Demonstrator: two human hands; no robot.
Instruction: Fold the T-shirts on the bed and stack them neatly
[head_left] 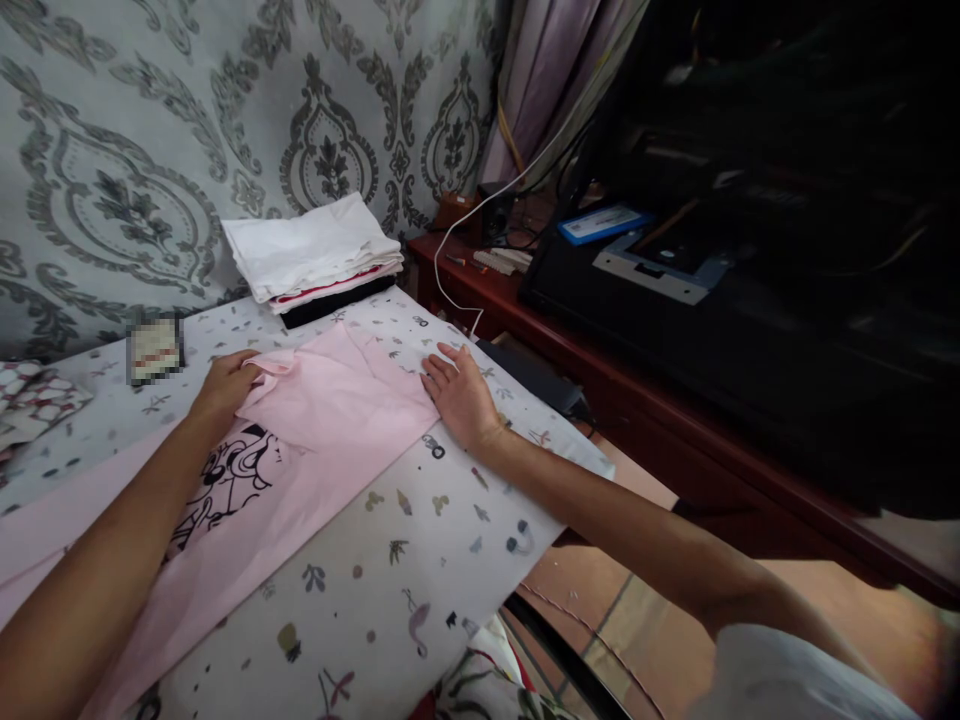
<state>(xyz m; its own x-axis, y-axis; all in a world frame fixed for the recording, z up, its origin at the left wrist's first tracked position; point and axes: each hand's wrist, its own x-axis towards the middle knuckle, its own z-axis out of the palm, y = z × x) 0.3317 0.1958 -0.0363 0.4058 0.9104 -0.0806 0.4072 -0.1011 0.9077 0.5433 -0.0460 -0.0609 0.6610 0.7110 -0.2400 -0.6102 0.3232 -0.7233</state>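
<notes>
A pink T-shirt with a black line drawing printed on it lies on the patterned tabletop, partly folded over on itself. My left hand pinches a raised fold of the shirt at its far left side. At the shirt's right corner is my right hand, its fingers apart and pointing left; it holds nothing, and I cannot tell whether the fingertips touch the cloth. My left forearm covers part of the print and the shirt's near left area.
Behind the shirt stands a stack of folded clothes, white on top and black at the bottom. A pixelated small object and a patterned cloth lie at left. On the right, a dark red cabinet carries a large black screen.
</notes>
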